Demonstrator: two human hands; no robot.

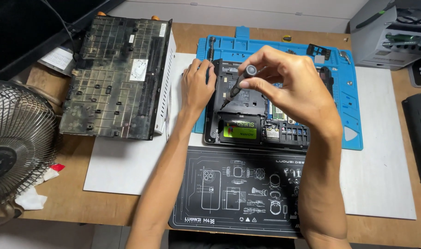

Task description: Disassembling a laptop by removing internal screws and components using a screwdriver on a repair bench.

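Note:
An opened black laptop base [247, 99] lies upside down on a blue repair mat [353, 83], with a drive bearing a green label [239, 130] in its near bay. My right hand [289, 85] pinches a slim grey precision screwdriver [240, 83] by its top, the tip angled down-left onto the laptop's left part. My left hand [197, 85] rests on the laptop's left edge, fingers curled over it, steadying the case.
A dusty black panel [118, 76] lies on a white box at the left. A metal fan [16, 143] stands at the far left. A black printed mat [233, 189] lies near me. White sheets cover the wooden table [63, 198]. Grey tool organizer [390, 37] at back right.

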